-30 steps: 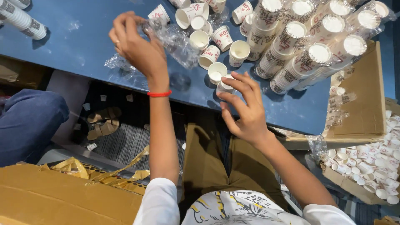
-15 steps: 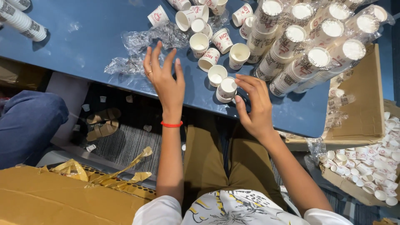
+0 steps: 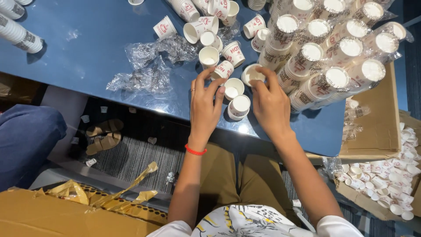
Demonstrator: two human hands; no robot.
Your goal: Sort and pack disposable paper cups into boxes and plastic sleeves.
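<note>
Head view, table: a blue table (image 3: 79,66) carries loose small white paper cups with red print, crumpled clear wrap (image 3: 147,66), and a heap of wrapped cup stacks (image 3: 333,57) along its right edge.

Head view, left hand: the left hand (image 3: 204,105) reaches over the near edge, fingers narrowed in a pinch on a cup lying on its side (image 3: 222,70). A red band sits on that wrist.

Head view, right hand: the right hand (image 3: 268,103) is curled, fingertips closing round an upright cup (image 3: 253,74) just beside the wrapped stacks. I cannot tell whether it is lifted clear of the table.

Head view, cups between the hands: two more upright cups (image 3: 234,87) and (image 3: 240,106) stand between the two hands, close to the near edge; a further scatter (image 3: 206,30) lies toward the far edge.

Head view, surroundings: a cardboard box (image 3: 372,127) sits at the right corner, another box full of cups (image 3: 386,175) lower right, flattened cardboard (image 3: 52,210) lower left.

Step in hand: to my eye, loose cups are being gathered, one in each hand, probably to nest them together.

Next move: it would call for turning the tipped cup mouth-up, lining the rims, and pressing gently, since thin paper walls crush and neighbours knock over easily.
</note>
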